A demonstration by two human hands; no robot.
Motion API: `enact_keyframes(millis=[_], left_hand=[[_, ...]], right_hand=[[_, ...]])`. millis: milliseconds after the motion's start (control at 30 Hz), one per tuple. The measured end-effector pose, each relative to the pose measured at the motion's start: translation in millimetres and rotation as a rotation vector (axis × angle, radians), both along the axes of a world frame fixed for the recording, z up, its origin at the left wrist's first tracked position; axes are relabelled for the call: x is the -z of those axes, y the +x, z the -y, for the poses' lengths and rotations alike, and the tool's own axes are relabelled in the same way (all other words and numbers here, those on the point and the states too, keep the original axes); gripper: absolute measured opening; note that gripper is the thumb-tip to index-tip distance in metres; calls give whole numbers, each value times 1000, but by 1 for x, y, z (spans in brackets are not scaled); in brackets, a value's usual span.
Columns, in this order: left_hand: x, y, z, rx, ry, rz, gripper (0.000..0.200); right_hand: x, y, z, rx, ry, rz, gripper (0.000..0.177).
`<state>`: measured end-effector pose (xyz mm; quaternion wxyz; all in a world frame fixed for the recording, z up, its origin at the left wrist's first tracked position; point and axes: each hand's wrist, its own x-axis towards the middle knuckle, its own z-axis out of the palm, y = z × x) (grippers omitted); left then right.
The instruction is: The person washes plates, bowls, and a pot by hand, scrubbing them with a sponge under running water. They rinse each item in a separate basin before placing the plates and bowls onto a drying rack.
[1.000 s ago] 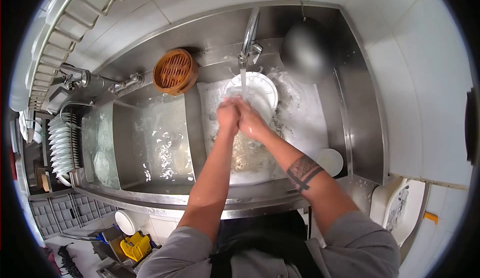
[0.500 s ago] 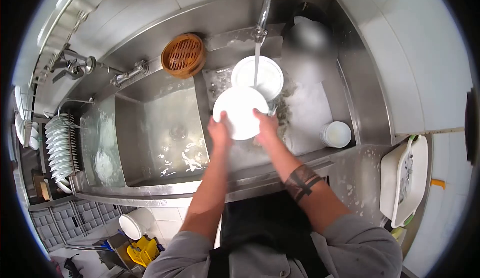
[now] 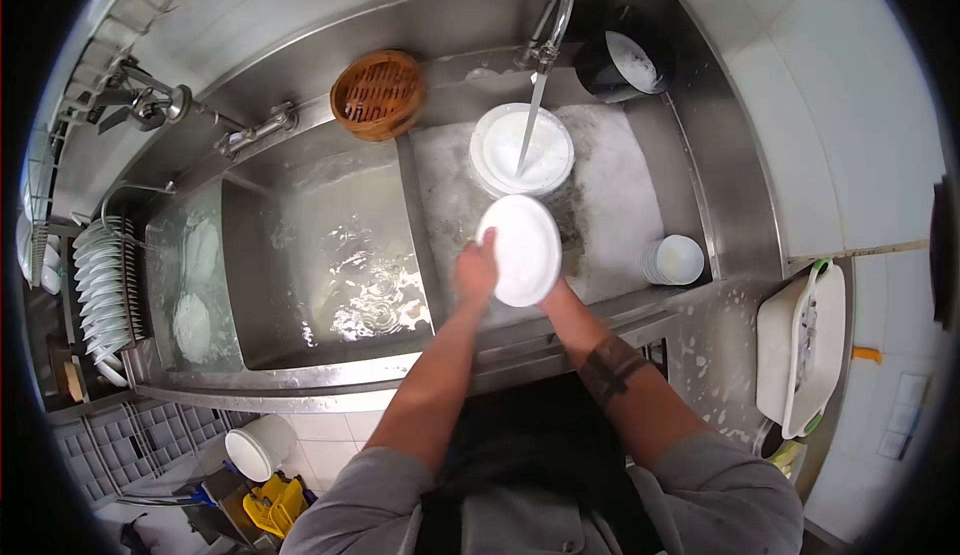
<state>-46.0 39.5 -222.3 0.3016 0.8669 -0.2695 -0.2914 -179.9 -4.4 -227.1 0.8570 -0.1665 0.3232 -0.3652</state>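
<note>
A round white plate (image 3: 521, 251) is held tilted over the right basin, partly blurred by motion. My left hand (image 3: 477, 272) grips its left edge, thumb on the upper face. At the lower right rim, my right hand (image 3: 553, 296) goes behind the plate, and its fingers are hidden. Just beyond, a stack of white plates (image 3: 484, 177) stands in the basin. A stream of water from the faucet (image 3: 549, 52) falls onto its top plate.
Foam (image 3: 612, 190) covers much of the right basin. Stacked white bowls (image 3: 679, 260) sit in its right corner, and a black pot (image 3: 605, 70) behind. A bamboo steamer (image 3: 378, 97) rests at the divider. Water fills the left basin (image 3: 320, 245). A white tub (image 3: 800, 355) stands right.
The plate has come right and closer to my body, turning to a steeper tilt. My right hand has slipped from its upper face to behind it. The camera view has shifted slightly.
</note>
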Motion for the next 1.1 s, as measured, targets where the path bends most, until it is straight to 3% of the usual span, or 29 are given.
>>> enact_keyframes(millis=[33, 100, 133, 200, 233, 300, 333, 367, 400, 467, 567, 633, 700, 800, 833, 867, 900, 967, 1000, 1067, 1100], left_hand=[[5, 2, -8, -4, 7, -8, 60], [12, 16, -23, -11, 172, -82, 51], [24, 15, -26, -12, 188, -82, 51], [51, 12, -18, 234, -79, 122, 52], [48, 13, 6, 234, -82, 125, 52], [44, 17, 74, 169, -351, 225, 64], [40, 16, 109, 143, -356, 315, 68], [33, 15, 142, 116, -364, 405, 72], [18, 16, 165, 119, -367, 402, 72], [-11, 15, 199, 92, 205, 403, 82], [-14, 19, 212, 121, 36, 582, 89], [4, 14, 219, 124, 36, 642, 92], [-2, 2, 221, -14, 70, 448, 94], [-21, -2, 225, -106, 245, 332, 94], [-23, -2, 225, -125, 318, 258, 93], [-26, -2, 223, -137, 328, 327, 73], [-21, 5, 219, -142, 325, 330, 73], [-4, 23, 199, -208, -268, -225, 47], [-8, 21, 197, -377, -530, -597, 41], [-32, 31, 184, -429, -503, -728, 47], [-47, 35, 178, -465, -477, -860, 53]], right_hand=[[-76, -10, 8, -107, 283, 227, 63], [-44, -34, 23, -179, 133, -217, 61], [-20, -47, 31, -181, 149, -217, 61], [27, -66, 54, -485, -131, -696, 57], [41, -65, 63, -484, -135, -694, 57], [61, -66, 64, -640, -284, -1044, 62], [61, -67, 60, -629, -420, -1185, 69], [59, -67, 67, -873, -613, -1253, 69], [55, -66, 67, -782, -673, -1305, 64], [26, -74, 82, -689, -741, -1359, 59], [-103, -82, 145, -176, -646, -1184, 63], [-135, -94, 219, 147, -1059, -1226, 62], [-207, -82, 286, 349, -1339, -1308, 58], [-217, -70, 386, 191, -1540, -1524, 62], [-194, -62, 416, -139, -1397, -1737, 63], [-180, -59, 431, -477, -1221, -1916, 65], [-179, -59, 436, -474, -1226, -1913, 65], [-177, -53, 438, -431, -1082, -1493, 65], [-196, -48, 408, -100, -1104, -1333, 61], [-242, -51, 328, -154, -1078, -1185, 52], [-221, -50, 291, -158, -1182, -1134, 45]])
